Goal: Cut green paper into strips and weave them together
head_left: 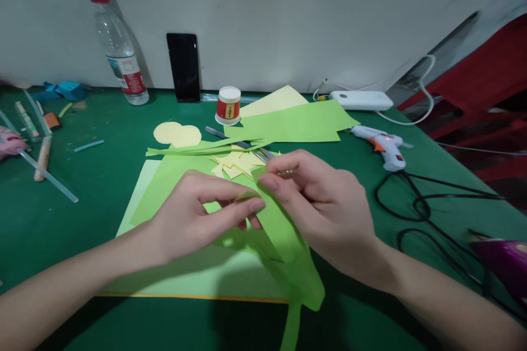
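Note:
Between both hands is a bright green paper piece [280, 225], with a narrow strip trailing down past the table's front. My left hand [206, 208] pinches its left edge between thumb and index finger. Thumb and bent fingers of my right hand [325, 197] close on the upper end of the same paper. A small metallic bit shows at the right fingers; whether it is held there cannot be made out. Below lie green paper sheets [152, 203] on a paler green sheet [181, 274]. Pale yellow paper scraps [234, 164] and thin green strips [185, 150] lie just beyond the hands.
Two yellow paper discs [168, 132], a paper cup [228, 106] and a cut green sheet [288, 123] lie farther back. A bottle [123, 60] and phone [183, 68] stand by the wall. At right are a glue gun [382, 142], black cable [422, 197] and power strip [362, 100].

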### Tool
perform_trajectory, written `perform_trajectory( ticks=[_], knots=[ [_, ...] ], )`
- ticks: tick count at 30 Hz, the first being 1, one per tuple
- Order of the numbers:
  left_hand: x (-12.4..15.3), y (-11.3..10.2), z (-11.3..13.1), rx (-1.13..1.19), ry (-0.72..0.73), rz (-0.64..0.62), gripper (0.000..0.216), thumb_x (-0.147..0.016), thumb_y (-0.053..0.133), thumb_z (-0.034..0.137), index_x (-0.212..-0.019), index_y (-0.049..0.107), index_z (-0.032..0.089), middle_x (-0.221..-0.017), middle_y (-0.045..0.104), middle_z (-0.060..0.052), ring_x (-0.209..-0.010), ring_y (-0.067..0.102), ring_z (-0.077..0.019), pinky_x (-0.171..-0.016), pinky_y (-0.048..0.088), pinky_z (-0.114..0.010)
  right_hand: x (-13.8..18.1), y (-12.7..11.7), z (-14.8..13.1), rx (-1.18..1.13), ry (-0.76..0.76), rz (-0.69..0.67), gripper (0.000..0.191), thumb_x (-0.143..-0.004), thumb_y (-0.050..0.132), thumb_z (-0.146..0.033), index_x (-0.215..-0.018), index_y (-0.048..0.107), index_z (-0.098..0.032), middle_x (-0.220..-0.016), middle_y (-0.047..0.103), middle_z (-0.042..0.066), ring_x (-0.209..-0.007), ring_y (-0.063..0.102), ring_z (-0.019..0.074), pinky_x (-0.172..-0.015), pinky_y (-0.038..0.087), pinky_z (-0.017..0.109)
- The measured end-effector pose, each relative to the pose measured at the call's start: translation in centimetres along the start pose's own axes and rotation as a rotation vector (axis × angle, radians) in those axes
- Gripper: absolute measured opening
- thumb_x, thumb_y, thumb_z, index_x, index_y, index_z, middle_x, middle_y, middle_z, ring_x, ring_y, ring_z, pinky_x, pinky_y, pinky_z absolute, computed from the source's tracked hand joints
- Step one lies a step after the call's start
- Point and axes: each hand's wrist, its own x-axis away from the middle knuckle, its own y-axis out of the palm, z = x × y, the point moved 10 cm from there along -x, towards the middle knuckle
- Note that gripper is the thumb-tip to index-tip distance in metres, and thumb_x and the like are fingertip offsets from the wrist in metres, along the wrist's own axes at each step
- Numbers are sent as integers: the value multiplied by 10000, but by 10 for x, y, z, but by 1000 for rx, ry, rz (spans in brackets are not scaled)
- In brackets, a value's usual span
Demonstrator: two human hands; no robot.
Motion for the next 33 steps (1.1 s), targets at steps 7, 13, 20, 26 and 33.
perform_trajectory(
  ticks=[7,13,20,26,33],
  knots=[
    [-2,-10,3,38,-4,83,175,-775,577,147,-624,665,130,-527,648,12,-471,589,-81,-440,446,-132,-1,1,4,-76,46,-16,113,-813,504,-149,-718,471,-199,-395,363,-92,-333,297,45,-313,205,179],
    [-1,-1,-3,98,-55,-15,156,-767,588,152,-648,685,120,-574,685,-11,-476,609,-98,-440,479,-149,1,2,0,-39,-5,-43,125,-821,487,-122,-732,453,-203,-374,326,-113,-298,209,29,-288,137,188],
    [0,-1,-3,128,-44,33,161,-775,584,129,-653,688,139,-567,684,4,-474,621,-83,-454,499,-118,3,-1,-3,55,-42,43,121,-836,467,-118,-759,436,-206,-372,318,-116,-294,237,31,-299,177,185],
    [1,-7,-3,171,-57,112,138,-754,585,90,-653,666,137,-553,664,22,-445,603,-68,-432,495,-101,3,0,3,-40,34,29,118,-829,460,-127,-755,426,-212,-388,325,-106,-320,283,42,-312,222,172],
    [3,-13,3,304,28,125,186,-774,523,38,-751,649,173,-583,616,65,-516,618,-60,-489,519,-112,0,16,19,-333,238,-171,45,-807,485,-210,-777,452,-202,-439,310,-92,-376,319,60,-355,287,181]
  ],
)
